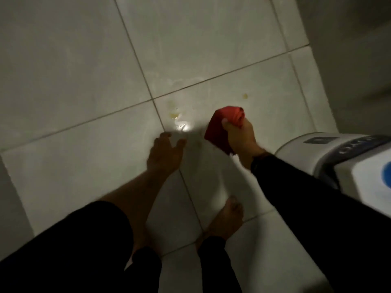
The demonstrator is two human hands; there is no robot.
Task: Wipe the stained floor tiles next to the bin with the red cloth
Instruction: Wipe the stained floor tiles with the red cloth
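Red cloth sits bunched in our right hand, fingers curled tight around its upper end, the rest hanging down toward the floor tiles. We can't tell whether the cloth's lower edge touches the tile; the frame is dim and motion-blurred. Right arm is in a black sleeve, coming in from the near right.

Left hand is empty, fingers spread wide, hovering or resting over the tile just left of the cloth. Contact is unclear.

Stains: a yellowish smear just far of the left hand, beside the grout cross, with a bright wet glare patch right next to it. A second, smaller yellow spot lies just far of the cloth. The cloth is between the two marks, on neither.

Bin is white and grey with a dark band and a blue mark on its lid. It's at the right edge, just beside the right forearm and crowding that side. A grey wall closes off the far right.

A bare foot stands on the near tile, below the cloth, with black trouser legs filling the near left.
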